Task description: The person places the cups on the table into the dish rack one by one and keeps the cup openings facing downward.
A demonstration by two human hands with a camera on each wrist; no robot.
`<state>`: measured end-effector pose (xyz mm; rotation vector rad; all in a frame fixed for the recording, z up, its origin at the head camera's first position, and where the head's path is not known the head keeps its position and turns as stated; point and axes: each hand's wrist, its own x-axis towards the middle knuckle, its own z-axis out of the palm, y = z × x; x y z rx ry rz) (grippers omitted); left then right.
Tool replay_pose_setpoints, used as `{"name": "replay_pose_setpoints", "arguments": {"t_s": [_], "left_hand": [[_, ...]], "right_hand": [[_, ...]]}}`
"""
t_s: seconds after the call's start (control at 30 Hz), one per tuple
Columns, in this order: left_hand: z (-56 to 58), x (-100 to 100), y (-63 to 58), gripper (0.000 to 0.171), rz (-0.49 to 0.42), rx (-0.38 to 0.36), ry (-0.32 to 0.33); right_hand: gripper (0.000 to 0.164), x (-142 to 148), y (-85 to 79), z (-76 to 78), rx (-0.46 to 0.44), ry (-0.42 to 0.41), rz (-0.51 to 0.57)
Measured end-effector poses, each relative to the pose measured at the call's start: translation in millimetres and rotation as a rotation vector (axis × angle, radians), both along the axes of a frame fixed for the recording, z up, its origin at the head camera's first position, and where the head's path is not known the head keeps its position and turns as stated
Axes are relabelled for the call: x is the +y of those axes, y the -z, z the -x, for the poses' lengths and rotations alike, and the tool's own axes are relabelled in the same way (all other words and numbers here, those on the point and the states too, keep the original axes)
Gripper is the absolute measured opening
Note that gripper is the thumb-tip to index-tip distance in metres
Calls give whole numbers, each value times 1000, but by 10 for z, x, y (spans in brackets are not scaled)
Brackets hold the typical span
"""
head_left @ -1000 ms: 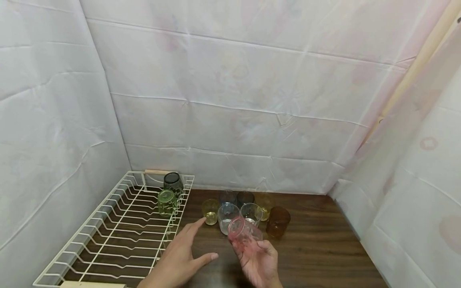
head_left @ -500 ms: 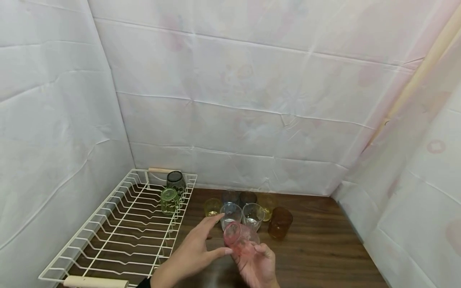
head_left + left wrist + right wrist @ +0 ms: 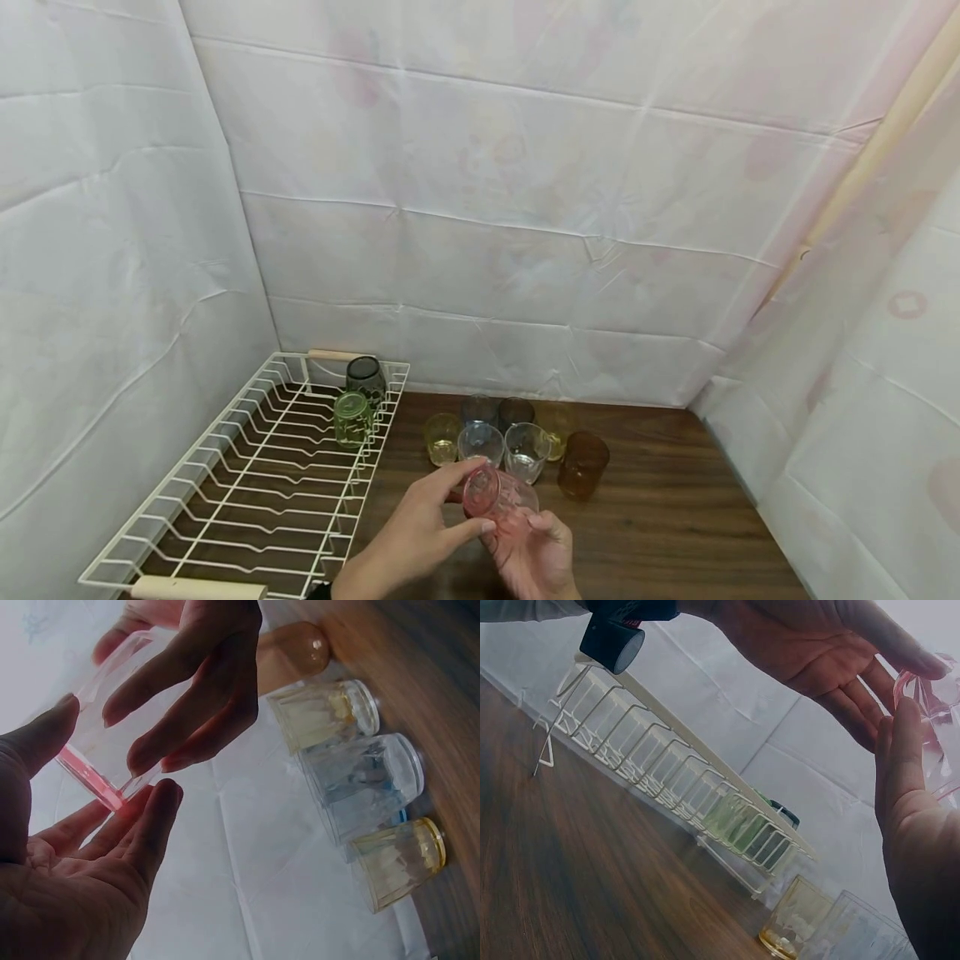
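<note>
The pink glass (image 3: 497,495) is held in the air above the table, tilted over, with one end turned toward the left hand (image 3: 427,517). That hand has its thumb and fingers on opposite sides of this end, pinching it, while the right hand (image 3: 534,550) grips the glass's side with curled fingers. Just beyond stand two clear glasses side by side, a yellow glass (image 3: 442,440) to their left and an amber glass (image 3: 583,467) to their right; more tinted glasses stand close behind. All of these rest on the dark wood table (image 3: 675,492). Farther left, a white wire rack (image 3: 236,475) holds an upturned green glass (image 3: 352,419) and, behind it, a dark grey glass (image 3: 365,379). White sheeting (image 3: 480,208) surrounds the table at the back and sides
</note>
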<state>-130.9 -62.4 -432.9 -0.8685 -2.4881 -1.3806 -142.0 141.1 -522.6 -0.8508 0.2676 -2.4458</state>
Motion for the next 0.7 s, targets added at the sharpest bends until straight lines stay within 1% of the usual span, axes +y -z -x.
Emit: {"name": "replay_pose_setpoints", "arguments": {"t_s": [0.07,0.17,0.3,0.43,0.63,0.7], "left_hand": [[5,8,10,69,-11,14,5],[10,13,24,69,-17,31,7],[15,7,29,67,-9,35,-4],[18,-4,18,65,3,29,-17],[26,-21,-34,64,-12,22,-28],[31,-32,-56,64,-11,18,-37]], "right_hand": [[62,-1,3,1,7,6,-8],[51,-2,10,-6,3,24,-24],[46,-4,22,-12,1,37,-46],[49,-7,27,-4,1,32,-68],[46,-6,17,34,11,62,-137],[49,0,6,50,30,77,-169]]}}
